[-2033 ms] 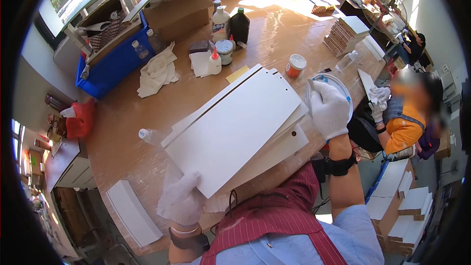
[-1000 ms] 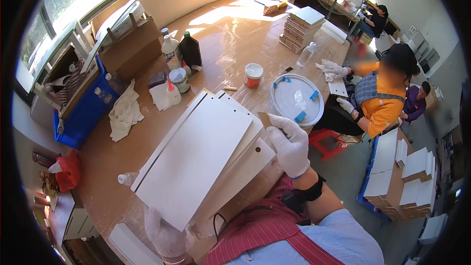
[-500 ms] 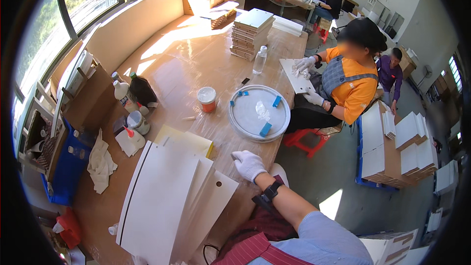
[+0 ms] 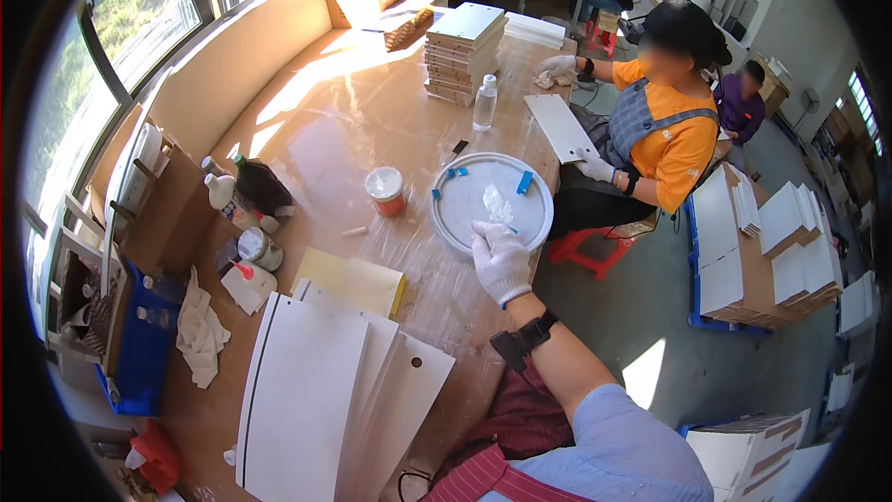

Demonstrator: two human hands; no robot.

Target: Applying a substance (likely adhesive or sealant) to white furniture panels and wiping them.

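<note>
My right hand (image 4: 500, 260), in a white glove, reaches over the near rim of a round white lid (image 4: 460, 214) on the wooden table (image 4: 334, 121). Its fingers point at a crumpled clear wrapper (image 4: 496, 203) lying in the lid, next to small blue pieces (image 4: 523, 182). Whether the fingers touch the lid I cannot tell. A stack of white panels (image 4: 321, 390) lies flat on the table near my body, with nothing holding it. My left hand is out of view.
An orange cup (image 4: 385, 190), bottles (image 4: 228, 200), a yellow sheet (image 4: 353, 281) and a rag (image 4: 200, 330) sit left of the lid. A person in orange (image 4: 664, 102) holds a white panel (image 4: 562, 125) across the table. Stacked boards (image 4: 463, 48) and a clear bottle (image 4: 484, 102) stand farther back.
The view has swung right, away from the panels. Both hands have let go of the white panels, which now lie on the table. My right hand has moved to the round lid.
</note>
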